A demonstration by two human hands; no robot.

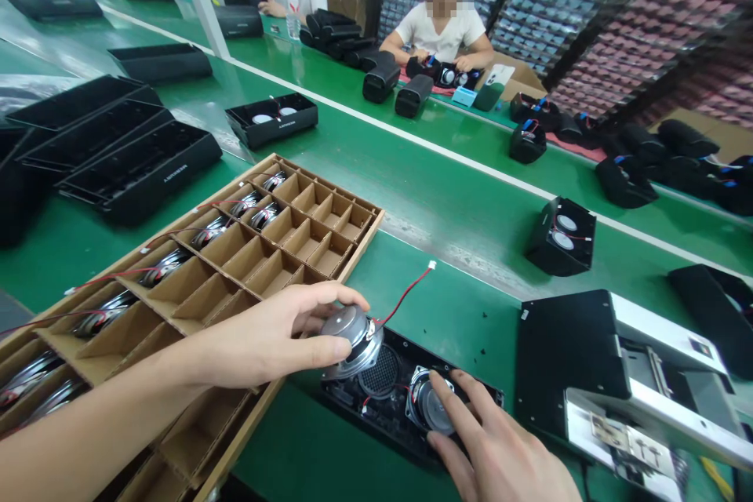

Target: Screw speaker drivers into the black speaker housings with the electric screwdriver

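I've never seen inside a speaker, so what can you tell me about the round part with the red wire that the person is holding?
The loudspeaker driver is round, with a dark grey, domed back and a shiny metal frame. The left hand grips it, tilted, just above a black speaker housing. A thin red-and-black wire runs from its back, across the green workbench, to a small white connector. Its front faces down, out of view.

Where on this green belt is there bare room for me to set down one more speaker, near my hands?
Bare green belt lies between the black speaker housing and the black-and-silver fixture. A second strip runs between the housing and the cardboard divider tray. It is crowded over the housing, where the left hand and right hand work.
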